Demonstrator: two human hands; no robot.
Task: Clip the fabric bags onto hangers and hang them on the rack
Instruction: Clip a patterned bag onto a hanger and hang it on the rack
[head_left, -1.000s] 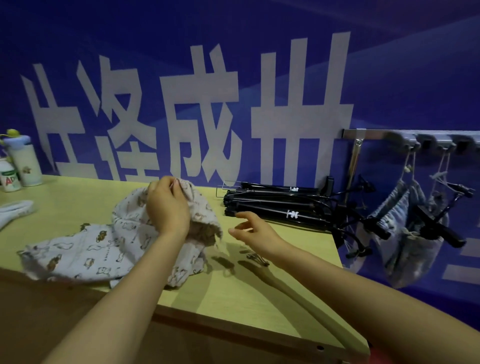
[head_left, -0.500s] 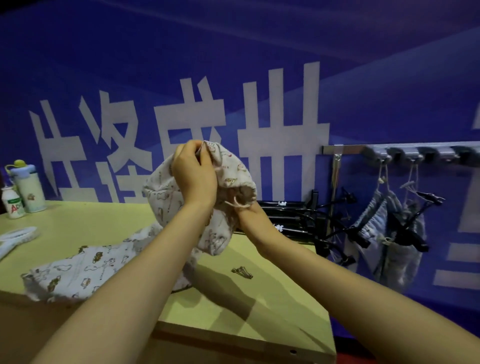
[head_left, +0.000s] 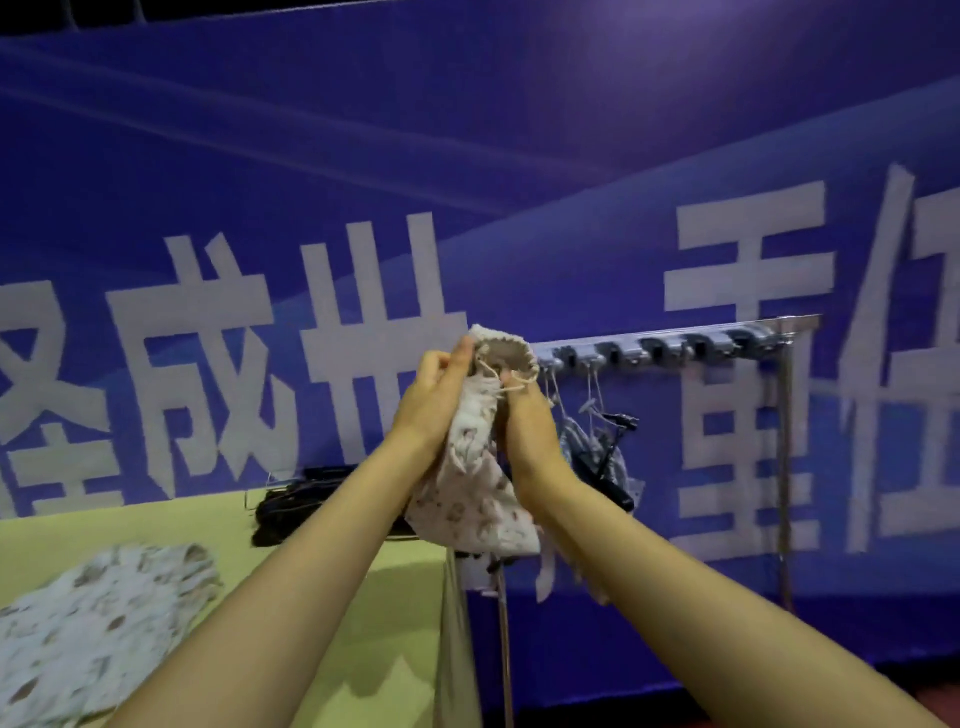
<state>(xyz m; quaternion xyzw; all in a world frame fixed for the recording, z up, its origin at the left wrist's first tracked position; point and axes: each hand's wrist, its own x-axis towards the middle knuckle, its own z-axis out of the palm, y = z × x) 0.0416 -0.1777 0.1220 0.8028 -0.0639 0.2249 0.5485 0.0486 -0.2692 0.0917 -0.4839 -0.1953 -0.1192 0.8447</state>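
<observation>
I hold a printed drawstring fabric bag (head_left: 480, 499) up in the air, above the table's right end and in front of the rack. My left hand (head_left: 439, 392) grips its gathered mouth on the left side. My right hand (head_left: 524, 415) grips the right side by the drawstring. A pile of black clip hangers (head_left: 291, 501) lies on the table behind my left arm. The metal rack (head_left: 675, 345) with a row of hooks stands to the right, and hung bags on hangers (head_left: 597, 447) dangle from it, partly hidden by my right hand.
More printed fabric bags (head_left: 98, 618) lie on the yellow-green table (head_left: 363, 623) at the lower left. The table's right edge runs down beside the rack's left post. A blue banner with large white characters fills the wall behind.
Both hands lifted the bag higher and to the right, toward the rack. The view swung right, so the bottles at the table's left end are out of sight.
</observation>
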